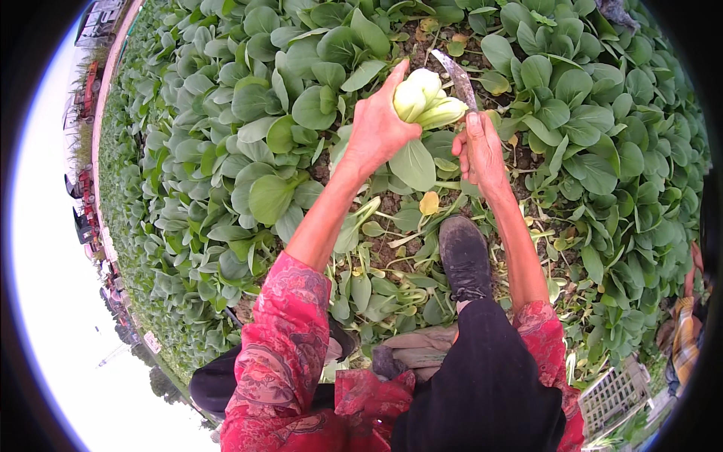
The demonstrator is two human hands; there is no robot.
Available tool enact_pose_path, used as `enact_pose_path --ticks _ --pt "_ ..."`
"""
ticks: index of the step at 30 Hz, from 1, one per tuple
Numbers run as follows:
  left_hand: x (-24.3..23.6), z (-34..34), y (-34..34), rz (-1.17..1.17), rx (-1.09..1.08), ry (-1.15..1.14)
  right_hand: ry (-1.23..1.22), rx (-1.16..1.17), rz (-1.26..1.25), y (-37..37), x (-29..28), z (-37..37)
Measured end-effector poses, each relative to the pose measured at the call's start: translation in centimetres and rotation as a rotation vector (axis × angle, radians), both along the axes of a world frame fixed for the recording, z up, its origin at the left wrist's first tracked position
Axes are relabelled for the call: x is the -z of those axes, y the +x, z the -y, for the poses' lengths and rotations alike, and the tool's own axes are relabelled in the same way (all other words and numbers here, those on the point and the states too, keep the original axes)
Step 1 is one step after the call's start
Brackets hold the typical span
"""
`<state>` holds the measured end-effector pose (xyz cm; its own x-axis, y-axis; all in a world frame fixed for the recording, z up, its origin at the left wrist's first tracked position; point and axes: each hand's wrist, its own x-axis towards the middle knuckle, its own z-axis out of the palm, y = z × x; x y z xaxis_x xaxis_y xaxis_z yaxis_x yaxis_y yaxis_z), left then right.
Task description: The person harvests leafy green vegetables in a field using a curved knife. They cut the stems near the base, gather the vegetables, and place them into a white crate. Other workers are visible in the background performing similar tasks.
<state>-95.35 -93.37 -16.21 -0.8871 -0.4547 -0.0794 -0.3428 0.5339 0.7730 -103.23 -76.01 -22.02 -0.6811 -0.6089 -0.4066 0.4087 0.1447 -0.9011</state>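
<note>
A head of bok choy (429, 100) is gripped in my left hand (379, 120), its pale cut base facing up and its green leaves hanging below. My right hand (482, 151) is closed round the handle of a knife (457, 81), thumb along the top. The knife's curved blade, smeared with soil, points up and to the left, just right of the bok choy's stalks. The handle is mostly hidden inside my fingers. Under both hands lie a large loose leaf (413, 165) and a yellowed leaf (429, 203).
Dense bok choy plants (271, 98) stand left, ahead and right. Cut leaves and stalks (384, 294) litter the soil around my dark shoe (463, 256). A pale plastic crate (617, 395) sits at lower right, near another person's plaid sleeve (685, 343). Red vehicles (90, 90) line the far left edge.
</note>
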Motion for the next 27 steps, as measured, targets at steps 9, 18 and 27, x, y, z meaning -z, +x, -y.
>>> enact_pose_path --ticks 9,18,27 --pt "4.1 14.2 -0.6 0.557 0.293 -0.980 0.281 -0.292 -0.570 -1.4 6.2 8.6" --pt "6.0 14.0 4.0 0.301 0.327 -1.113 0.283 -0.338 -0.574 -3.7 9.6 13.0" --pt "6.3 14.9 4.8 0.254 0.324 -1.064 0.307 -0.498 -0.249 -5.2 8.7 15.5"
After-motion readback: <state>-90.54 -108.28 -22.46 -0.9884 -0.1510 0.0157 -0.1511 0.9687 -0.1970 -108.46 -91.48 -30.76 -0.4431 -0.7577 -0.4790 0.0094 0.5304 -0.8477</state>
